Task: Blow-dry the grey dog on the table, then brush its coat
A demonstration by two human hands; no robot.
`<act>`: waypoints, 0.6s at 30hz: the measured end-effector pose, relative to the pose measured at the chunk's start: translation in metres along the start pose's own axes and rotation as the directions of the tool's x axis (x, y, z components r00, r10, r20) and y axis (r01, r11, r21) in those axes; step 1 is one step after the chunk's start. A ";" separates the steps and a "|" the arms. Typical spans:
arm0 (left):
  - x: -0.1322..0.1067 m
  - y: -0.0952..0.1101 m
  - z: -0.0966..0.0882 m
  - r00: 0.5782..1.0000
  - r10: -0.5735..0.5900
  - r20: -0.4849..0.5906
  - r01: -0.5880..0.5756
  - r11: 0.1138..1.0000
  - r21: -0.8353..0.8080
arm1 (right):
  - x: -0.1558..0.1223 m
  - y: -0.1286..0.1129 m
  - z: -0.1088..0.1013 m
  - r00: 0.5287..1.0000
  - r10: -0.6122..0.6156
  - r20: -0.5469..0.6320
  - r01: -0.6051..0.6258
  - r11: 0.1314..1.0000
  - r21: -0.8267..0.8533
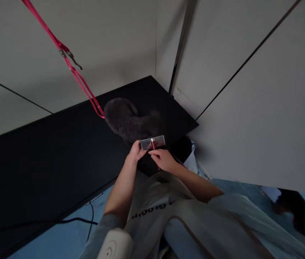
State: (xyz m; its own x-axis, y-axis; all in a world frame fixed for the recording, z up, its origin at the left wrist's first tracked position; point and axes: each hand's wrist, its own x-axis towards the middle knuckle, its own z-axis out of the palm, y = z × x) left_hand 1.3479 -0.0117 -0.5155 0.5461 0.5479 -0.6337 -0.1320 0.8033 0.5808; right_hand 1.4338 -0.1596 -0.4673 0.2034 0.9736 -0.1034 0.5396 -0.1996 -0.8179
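Note:
My left hand [137,151] is closed around the left end of a small clear plastic case [145,145], held at the table's edge. My right hand [164,159] grips a slim tool with a red handle [153,144]; its silvery upper end lies over or inside the case, and I cannot tell which. Just beyond both hands, a dark grey furry animal [120,118] is on the black ribbed table [47,154]. A pink strap [83,84] runs down from the upper left to the animal. Dimness hides much of its outline.
Pale walls [238,118] meet behind the table's far corner. A black cord [71,219] crosses at lower left over the blue floor [52,241]. Bottom centre shows a white device [114,244]. Another black animal [295,208] is on the floor at right.

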 end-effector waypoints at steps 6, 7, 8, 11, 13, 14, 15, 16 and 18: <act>0.000 0.003 0.004 0.996 0.073 -0.042 -0.068 0.992 0.102 | -0.027 0.008 0.017 0.910 -0.011 0.414 -0.030 0.995 0.093; 0.001 0.004 0.003 0.998 0.044 -0.047 -0.039 0.992 0.117 | -0.026 0.006 0.015 0.918 -0.027 0.395 -0.020 0.993 0.114; 0.001 0.005 0.002 0.999 -0.003 -0.049 0.010 0.991 0.135 | -0.022 0.005 0.013 0.948 -0.026 0.317 -0.011 0.993 0.116; 0.003 0.008 0.000 0.987 -0.152 -0.051 0.158 0.974 0.163 | -0.008 0.004 0.008 0.999 0.028 0.041 -0.030 0.999 0.031; 0.002 0.010 0.002 0.993 -0.108 -0.049 0.114 0.983 0.144 | -0.009 0.007 0.009 0.994 0.064 0.093 -0.065 0.998 0.006; 0.001 0.011 0.004 0.998 -0.054 -0.041 0.059 0.990 0.131 | -0.014 0.008 0.011 0.980 0.073 0.187 -0.079 0.997 0.023; 0.000 0.012 0.006 0.999 -0.011 -0.030 0.015 0.993 0.120 | -0.019 0.008 0.012 0.957 0.070 0.280 -0.088 0.995 0.052; -0.001 0.012 0.009 1.000 0.008 -0.013 -0.007 0.994 0.112 | -0.025 0.008 0.013 0.937 0.059 0.345 -0.095 0.992 0.089; -0.002 0.013 0.013 0.999 -0.033 0.003 0.032 0.992 0.118 | -0.030 0.007 0.012 0.948 0.051 0.314 -0.105 0.982 0.156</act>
State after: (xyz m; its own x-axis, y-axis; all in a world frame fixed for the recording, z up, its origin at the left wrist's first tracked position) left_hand 1.3561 -0.0054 -0.4997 0.5528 0.5205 -0.6507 -0.0158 0.7873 0.6163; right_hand 1.4219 -0.1885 -0.4772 -0.0361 0.9475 -0.3178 0.3810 -0.2810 -0.8808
